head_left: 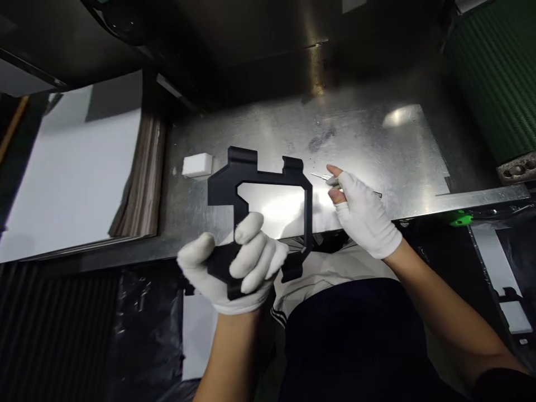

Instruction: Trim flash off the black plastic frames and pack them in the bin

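A black plastic frame (276,177) with a large opening and raised tabs is held up in front of me above the table edge. My left hand (247,268), in a white glove, grips its lower left corner, the fingers wrapped over it. To the right of the frame, my right hand (363,215) is closed around a slim pointed metal tool (320,176). The tool's thin tip points left and its other end shows beyond the hand. The thumb and one fingertip of that glove are bare. A small white block (197,165) sits on the table left of the frame.
The metal table (268,123) has a thinner shiny sheet on it. A tall stack of white sheets (92,151) stands at left. A green textured piece (498,78) is at upper right. Below the right edge lie a bright green item (461,218) and plastic wrapping.
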Demonstrator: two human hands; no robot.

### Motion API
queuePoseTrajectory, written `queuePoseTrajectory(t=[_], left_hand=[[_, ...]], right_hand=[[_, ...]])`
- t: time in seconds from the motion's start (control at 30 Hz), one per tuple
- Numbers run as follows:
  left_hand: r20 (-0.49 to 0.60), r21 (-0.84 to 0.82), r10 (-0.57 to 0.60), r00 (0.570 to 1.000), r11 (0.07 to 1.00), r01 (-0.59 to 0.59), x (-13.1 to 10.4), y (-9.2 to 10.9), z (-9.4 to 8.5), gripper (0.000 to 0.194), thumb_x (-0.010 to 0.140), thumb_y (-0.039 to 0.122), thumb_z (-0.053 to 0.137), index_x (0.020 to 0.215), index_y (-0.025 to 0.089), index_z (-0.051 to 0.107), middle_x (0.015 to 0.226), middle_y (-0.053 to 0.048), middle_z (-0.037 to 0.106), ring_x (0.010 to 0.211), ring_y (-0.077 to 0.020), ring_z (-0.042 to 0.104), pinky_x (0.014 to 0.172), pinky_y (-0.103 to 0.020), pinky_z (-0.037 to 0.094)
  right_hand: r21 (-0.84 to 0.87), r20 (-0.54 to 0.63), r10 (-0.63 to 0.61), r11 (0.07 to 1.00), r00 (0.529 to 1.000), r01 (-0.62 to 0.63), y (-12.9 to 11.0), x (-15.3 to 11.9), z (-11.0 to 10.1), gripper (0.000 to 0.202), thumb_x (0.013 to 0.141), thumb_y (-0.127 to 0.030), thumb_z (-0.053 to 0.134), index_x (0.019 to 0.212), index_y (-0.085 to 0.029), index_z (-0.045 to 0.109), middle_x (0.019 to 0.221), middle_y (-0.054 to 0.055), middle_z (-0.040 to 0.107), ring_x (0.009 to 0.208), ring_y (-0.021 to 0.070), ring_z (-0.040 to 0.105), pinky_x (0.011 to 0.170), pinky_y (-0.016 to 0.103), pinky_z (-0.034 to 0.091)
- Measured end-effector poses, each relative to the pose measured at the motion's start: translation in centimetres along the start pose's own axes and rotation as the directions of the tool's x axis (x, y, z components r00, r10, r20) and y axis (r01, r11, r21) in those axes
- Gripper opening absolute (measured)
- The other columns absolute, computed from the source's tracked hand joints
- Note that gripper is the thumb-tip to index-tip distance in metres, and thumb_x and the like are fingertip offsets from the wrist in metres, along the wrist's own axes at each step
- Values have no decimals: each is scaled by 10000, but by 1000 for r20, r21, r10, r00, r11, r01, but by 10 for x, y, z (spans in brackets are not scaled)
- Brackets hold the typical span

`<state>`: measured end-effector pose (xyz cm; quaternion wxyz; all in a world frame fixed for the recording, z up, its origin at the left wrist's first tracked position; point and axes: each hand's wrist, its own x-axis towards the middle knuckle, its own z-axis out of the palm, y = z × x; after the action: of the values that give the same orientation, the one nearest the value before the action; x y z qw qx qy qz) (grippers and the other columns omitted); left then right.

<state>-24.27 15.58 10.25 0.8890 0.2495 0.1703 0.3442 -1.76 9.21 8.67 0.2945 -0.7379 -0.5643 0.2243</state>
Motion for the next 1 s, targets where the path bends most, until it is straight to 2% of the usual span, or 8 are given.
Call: queuePoseTrajectory(t=[0.17, 0.3, 0.4, 0.57, 0.67, 0.83, 0.9, 1.0], left_hand=[[49, -36, 70, 996, 997, -68, -3, -25, 5, 546, 919, 586, 663, 757, 264, 252, 384, 188, 100, 188, -45, 59, 337, -240, 223], [117, -113, 71, 991, 992, -58, 0, -34, 4, 541, 928, 562, 665, 748, 264, 251, 365, 190, 132, 181, -45, 82, 350, -238, 248], [156, -194, 63, 986, 981, -32, 2, -34, 2, 531, 924, 514, 703, 741, 264, 272, 362, 183, 202, 198, -46, 125, 376, -231, 292], [184, -263, 46, 982, 965, 4, 3, -35, 0, 504, 933, 493, 712, 758, 267, 298, 388, 179, 253, 228, -52, 146, 419, -226, 349], [178, -274, 51, 983, 962, -1, 1, -34, -2, 475, 946, 496, 692, 766, 263, 319, 399, 182, 234, 234, -49, 140, 413, -227, 316], [168, -68, 13, 986, 998, -2, -9, -28, 3, 402, 958, 570, 696, 829, 231, 520, 445, 155, 271, 295, -69, 251, 458, -247, 321], [128, 130, -76, 989, 990, 60, -18, -34, 11, 460, 1004, 662, 644, 885, 220, 605, 476, 116, 344, 364, -96, 324, 466, -253, 308], [41, 392, -327, 944, 874, 286, -29, -61, 29, 680, 1096, 777, 381, 876, 199, 664, 511, 44, 474, 431, -120, 388, 468, -263, 300]], right_hand=[[795, 323, -23, 549, 946, -258, -7, -24, 38, 663, 1198, -535, 138, 1631, -204, 516, 1031, 69, 738, 918, 205, 731, 914, 385, 631], [884, 402, -4, 259, 915, -388, -1, -36, 58, 798, 1155, -703, 176, 1473, -152, 657, 813, 41, 671, 804, 212, 685, 848, 384, 624], [895, 438, -92, 139, 894, -424, 5, -40, 60, 970, 989, -969, 365, 1416, -170, 710, 942, 81, 739, 952, 241, 713, 935, 402, 607], [929, 367, 0, -56, 930, -367, 9, -41, 59, 746, 928, -882, 674, 1291, -236, 766, 1017, 39, 700, 917, 181, 658, 879, 316, 575], [948, 304, 148, 47, 941, -314, 9, -43, 58, 489, 994, -698, 752, 1084, -217, 774, 770, -38, 530, 678, 125, 488, 662, 260, 479], [811, -98, 360, 569, 928, -135, 4, -72, 38, 236, 1067, -472, 728, 1161, -259, 769, 964, 3, 674, 859, 165, 620, 814, 297, 528], [704, -194, 255, 709, 947, -47, 0, -90, 22, 353, 1092, -577, 669, 1267, -287, 768, 1193, 47, 715, 1072, 217, 673, 980, 357, 550], [673, -53, 13, 739, 998, 26, -3, -115, 2, 632, 1067, -790, 529, 1353, -274, 757, 1333, 97, 701, 1246, 279, 671, 1111, 425, 537]])
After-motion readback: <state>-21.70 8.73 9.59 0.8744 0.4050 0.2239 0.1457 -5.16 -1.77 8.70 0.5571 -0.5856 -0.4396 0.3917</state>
